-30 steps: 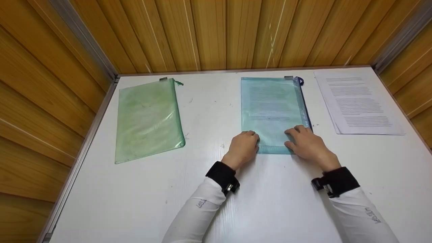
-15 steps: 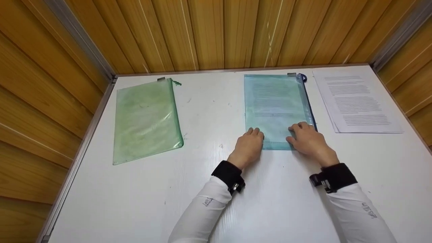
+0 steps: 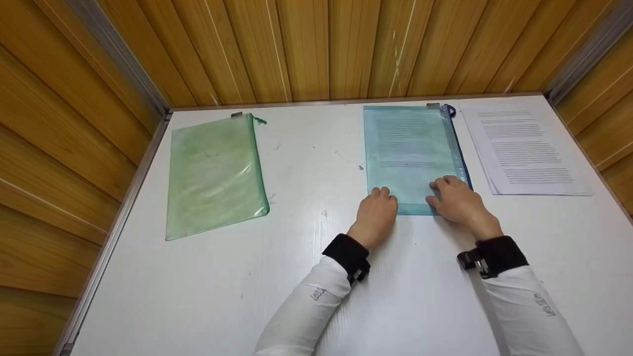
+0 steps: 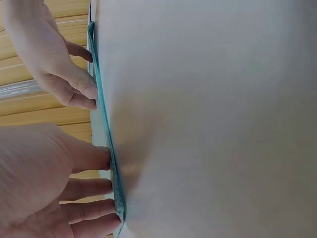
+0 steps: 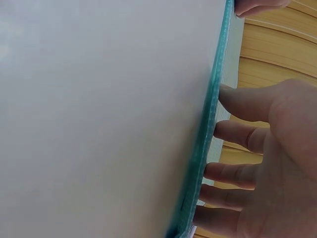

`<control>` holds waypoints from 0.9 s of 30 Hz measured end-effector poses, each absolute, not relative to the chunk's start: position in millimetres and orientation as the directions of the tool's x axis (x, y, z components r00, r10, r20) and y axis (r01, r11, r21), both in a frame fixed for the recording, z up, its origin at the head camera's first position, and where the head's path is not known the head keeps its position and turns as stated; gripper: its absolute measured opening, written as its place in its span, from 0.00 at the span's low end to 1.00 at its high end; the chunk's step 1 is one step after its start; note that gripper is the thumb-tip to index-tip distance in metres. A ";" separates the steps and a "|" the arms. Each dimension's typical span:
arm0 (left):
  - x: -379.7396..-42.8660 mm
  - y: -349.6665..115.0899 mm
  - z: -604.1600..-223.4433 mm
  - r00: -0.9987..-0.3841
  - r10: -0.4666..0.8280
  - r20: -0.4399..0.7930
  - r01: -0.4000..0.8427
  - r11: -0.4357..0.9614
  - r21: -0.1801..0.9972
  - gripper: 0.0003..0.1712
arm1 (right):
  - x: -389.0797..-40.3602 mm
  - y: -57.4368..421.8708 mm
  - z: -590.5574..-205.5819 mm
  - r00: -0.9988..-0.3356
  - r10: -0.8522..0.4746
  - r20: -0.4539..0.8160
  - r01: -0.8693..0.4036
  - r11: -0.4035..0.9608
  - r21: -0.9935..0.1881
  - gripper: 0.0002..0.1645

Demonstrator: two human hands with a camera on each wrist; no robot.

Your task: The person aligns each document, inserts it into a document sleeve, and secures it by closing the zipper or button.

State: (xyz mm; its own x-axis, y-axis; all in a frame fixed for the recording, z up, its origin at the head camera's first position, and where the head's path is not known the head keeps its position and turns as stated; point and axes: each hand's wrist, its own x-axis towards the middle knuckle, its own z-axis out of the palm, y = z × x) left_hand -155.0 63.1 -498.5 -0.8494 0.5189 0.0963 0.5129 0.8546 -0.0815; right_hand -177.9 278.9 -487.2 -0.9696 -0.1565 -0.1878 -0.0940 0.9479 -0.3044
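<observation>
Since the earlier frames, the blue zip folder [image 3: 408,180] has slid to the right and a little farther back, and both hands have travelled with it. It now lies flat straight ahead of the fingers, its long axis running away from the person, with its far end just short of the table's back edge. Neither hand is nearer: the left hand [image 3: 376,216] touches the near edge [image 4: 107,124] by the left corner, and the right hand [image 3: 458,201] rests by the right corner, on the same side as the dark blue zip [image 3: 460,150]. Left fingers look straight, slightly spread, their tips against that edge. Right fingers are mostly extended too, thumb and fingertips set apart along the edge; neither hand pinches anything visibly. Whether any fingertip reaches beneath the folder cannot be told.

Printed text shows through the folder's far half. Just beside it on the right lies a stack of printed sheets [image 3: 526,153], close to the zip's loop [image 3: 452,111] but apart from it; the gap widens toward the person. Well off to the left, a green pouch [image 3: 215,173] lies flat and slightly askew. Beneath everything is a white table [image 3: 188,296] with faint grain and small marks, and behind it stands a wood-patterned wall [image 3: 306,49].
</observation>
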 end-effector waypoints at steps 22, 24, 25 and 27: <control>-161.0 71.1 -501.4 -0.863 0.504 0.022 0.505 0.863 0.004 0.21 | -185.3 295.4 -491.0 -0.966 -0.172 -0.192 -0.094 0.929 -0.359 0.34; -161.2 71.6 -501.6 -0.864 0.503 0.020 0.503 0.864 0.001 0.21 | -185.4 296.2 -491.2 -0.966 -0.175 -0.192 -0.097 0.929 -0.358 0.34; -161.4 72.1 -502.0 -0.864 0.503 0.024 0.503 0.864 -0.003 0.21 | -185.3 296.7 -491.0 -0.965 -0.176 -0.194 -0.097 0.928 -0.359 0.34; -161.7 72.6 -502.1 -0.863 0.504 0.031 0.504 0.864 -0.009 0.21 | -185.1 298.0 -490.6 -0.964 -0.176 -0.199 -0.096 0.928 -0.359 0.34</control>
State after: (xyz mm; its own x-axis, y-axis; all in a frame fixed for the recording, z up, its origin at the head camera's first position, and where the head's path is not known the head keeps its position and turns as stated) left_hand -161.7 72.6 -502.1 -0.8630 0.5042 0.0308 0.5042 0.8636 -0.0092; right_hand -185.1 298.0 -490.6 -0.9640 -0.1765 -0.1987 -0.0960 0.9284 -0.3590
